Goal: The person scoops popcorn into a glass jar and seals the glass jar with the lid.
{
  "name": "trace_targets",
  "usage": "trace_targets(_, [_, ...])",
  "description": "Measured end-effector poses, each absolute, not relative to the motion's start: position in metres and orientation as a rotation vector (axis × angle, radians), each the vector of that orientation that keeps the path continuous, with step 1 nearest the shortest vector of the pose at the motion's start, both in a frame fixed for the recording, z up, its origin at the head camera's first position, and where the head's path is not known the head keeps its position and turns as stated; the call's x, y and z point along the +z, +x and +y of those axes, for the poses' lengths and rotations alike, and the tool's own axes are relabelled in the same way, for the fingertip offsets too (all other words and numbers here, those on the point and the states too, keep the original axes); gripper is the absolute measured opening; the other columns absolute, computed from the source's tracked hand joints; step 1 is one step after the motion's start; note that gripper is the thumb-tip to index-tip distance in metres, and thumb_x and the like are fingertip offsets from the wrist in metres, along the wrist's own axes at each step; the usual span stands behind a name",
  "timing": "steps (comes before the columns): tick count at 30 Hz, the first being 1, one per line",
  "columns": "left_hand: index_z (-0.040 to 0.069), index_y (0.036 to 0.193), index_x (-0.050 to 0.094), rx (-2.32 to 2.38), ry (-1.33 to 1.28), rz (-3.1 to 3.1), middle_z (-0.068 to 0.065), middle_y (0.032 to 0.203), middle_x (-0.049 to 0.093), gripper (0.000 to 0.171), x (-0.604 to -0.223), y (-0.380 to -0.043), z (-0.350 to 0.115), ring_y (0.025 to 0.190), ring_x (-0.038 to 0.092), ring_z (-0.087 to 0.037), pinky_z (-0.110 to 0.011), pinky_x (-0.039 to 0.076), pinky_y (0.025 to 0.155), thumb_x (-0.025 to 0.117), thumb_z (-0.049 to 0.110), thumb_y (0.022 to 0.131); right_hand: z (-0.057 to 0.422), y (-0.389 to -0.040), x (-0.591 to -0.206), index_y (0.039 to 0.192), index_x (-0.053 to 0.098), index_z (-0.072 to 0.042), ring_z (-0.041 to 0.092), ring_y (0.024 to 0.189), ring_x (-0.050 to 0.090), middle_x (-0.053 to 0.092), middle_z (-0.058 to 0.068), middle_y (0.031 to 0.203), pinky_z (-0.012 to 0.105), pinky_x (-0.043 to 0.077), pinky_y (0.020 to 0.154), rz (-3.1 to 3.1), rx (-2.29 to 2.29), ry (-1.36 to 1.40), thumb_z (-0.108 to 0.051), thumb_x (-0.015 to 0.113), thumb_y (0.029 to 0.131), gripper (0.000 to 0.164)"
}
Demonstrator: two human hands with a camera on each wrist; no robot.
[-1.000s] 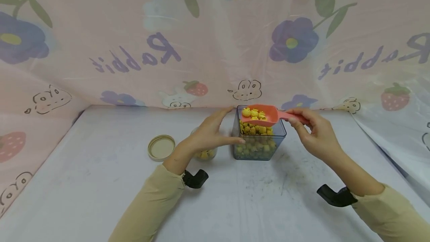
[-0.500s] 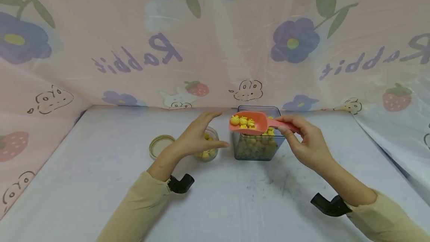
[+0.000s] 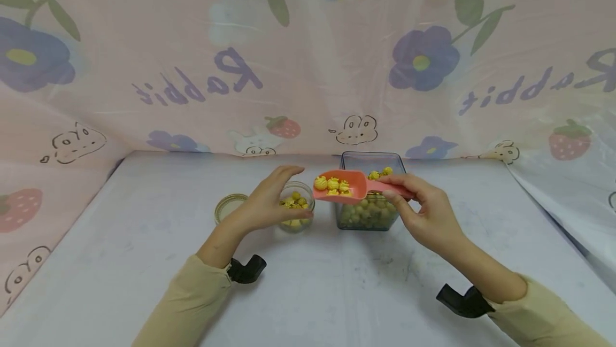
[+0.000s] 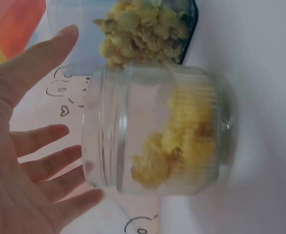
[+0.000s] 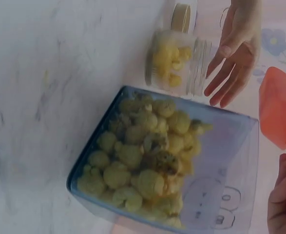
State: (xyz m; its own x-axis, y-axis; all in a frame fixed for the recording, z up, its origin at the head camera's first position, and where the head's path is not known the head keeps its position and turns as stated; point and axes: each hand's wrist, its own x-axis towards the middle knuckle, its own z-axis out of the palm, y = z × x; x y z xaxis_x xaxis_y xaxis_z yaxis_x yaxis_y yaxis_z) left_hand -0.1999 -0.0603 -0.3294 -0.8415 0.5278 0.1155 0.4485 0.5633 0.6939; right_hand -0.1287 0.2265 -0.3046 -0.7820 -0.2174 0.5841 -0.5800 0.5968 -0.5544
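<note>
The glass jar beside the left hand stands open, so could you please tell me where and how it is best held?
The glass jar is probably best gripped round its body, below the neck, by the left hand from the left. It stands upright with a round wall and open mouth; a left-side grip should leave room for the loaded orange scoop on the right.

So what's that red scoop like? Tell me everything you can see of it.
The scoop is coral-red and looks like plastic, with an open bowl and slim handle. The right hand grips the handle, holding it raised and roughly level, its front toward the glass jar. Several yellow popcorn pieces lie in the bowl, gathered toward the front.
</note>
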Motion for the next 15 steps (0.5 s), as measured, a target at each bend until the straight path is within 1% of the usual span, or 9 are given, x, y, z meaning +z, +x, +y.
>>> trace_targets(5, [0.008, 0.146, 0.036, 1.141, 0.8, 2.677, -0.01, 0.148, 0.037, 0.089, -0.331, -0.198, -0.067, 0.137, 0.035, -0.032, -0.055, 0.032, 0.111, 0.083, 0.034, 0.074, 0.22, -0.127, -0.308, 0.108, 0.068, -0.002, 0.003, 0.073, 0.052, 0.069, 0.006, 0.095, 0.012, 0.044, 0.063, -2.362, 1.085, 0.627, 0.01, 0.066, 0.083, 0.028])
trace_targets(9, [0.006, 0.144, 0.039, 1.152, 0.797, 2.671, -0.013, 0.143, 0.042, 0.087, -0.335, -0.197, -0.073, 0.134, 0.039, -0.033, -0.053, 0.034, 0.11, 0.083, 0.031, 0.074, 0.213, -0.126, -0.312, 0.11, 0.07, -0.006, 0.005, 0.07, 0.048, 0.069, 0.004, 0.095, 0.016, 0.04, 0.058, -2.342, 1.072, 0.623, 0.008, 0.068, 0.082, 0.031])
trace_targets(11, [0.004, 0.143, 0.04, 1.166, 0.81, 2.666, -0.015, 0.14, 0.044, 0.085, -0.337, -0.197, -0.076, 0.131, 0.042, -0.033, -0.053, 0.036, 0.108, 0.083, 0.029, 0.074, 0.209, -0.124, -0.315, 0.111, 0.07, -0.006, 0.005, 0.07, 0.048, 0.07, 0.004, 0.097, 0.016, 0.04, 0.059, -2.331, 1.068, 0.617, 0.008, 0.069, 0.081, 0.033])
trace_targets(15, [0.002, 0.14, 0.043, 1.197, 0.81, 2.652, -0.015, 0.136, 0.045, 0.08, -0.341, -0.198, -0.079, 0.126, 0.045, -0.031, -0.048, 0.043, 0.104, 0.083, 0.026, 0.075, 0.203, -0.12, -0.319, 0.11, 0.07, -0.006, 0.005, 0.07, 0.05, 0.071, 0.006, 0.1, 0.013, 0.043, 0.06, -2.326, 1.071, 0.597, 0.009, 0.07, 0.08, 0.034])
